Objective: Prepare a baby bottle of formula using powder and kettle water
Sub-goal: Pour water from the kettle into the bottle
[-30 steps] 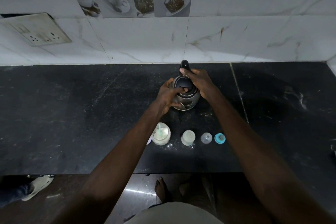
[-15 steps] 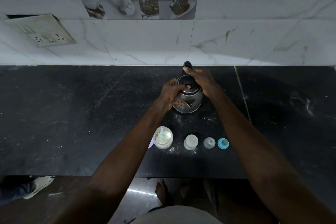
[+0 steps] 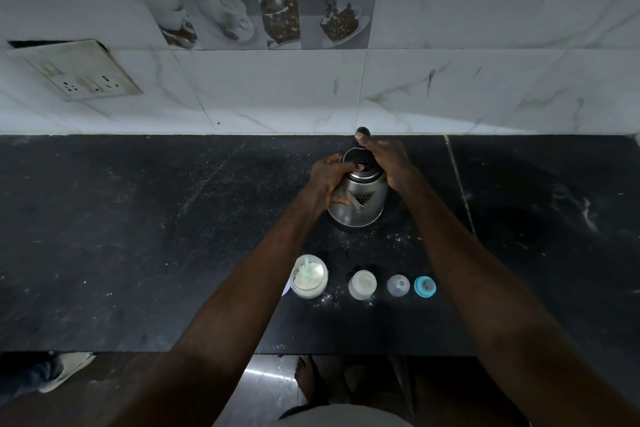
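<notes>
A steel kettle (image 3: 362, 208) with a black lid and handle stands upright on the black counter (image 3: 138, 236), spout toward me. My left hand (image 3: 327, 178) grips its left side, thumb lying across the lid. My right hand (image 3: 386, 158) is wrapped over the black handle at the back. Nearer me sits a row: an open powder jar (image 3: 309, 277) with a pale scoop inside, the open baby bottle (image 3: 362, 284), a clear cap (image 3: 398, 285) and a blue teat ring (image 3: 425, 286).
Spilled powder speckles the counter around the jar and bottle. The tiled wall (image 3: 311, 90) rises right behind the kettle, with a socket plate (image 3: 79, 71) at the left. Below the counter's front edge are my bare foot (image 3: 306, 378) and another person's shoe (image 3: 65, 369).
The view has tilted up, so the kettle and the row sit lower in frame. Both hands keep their hold on the kettle; the left thumb lies further across the lid.
</notes>
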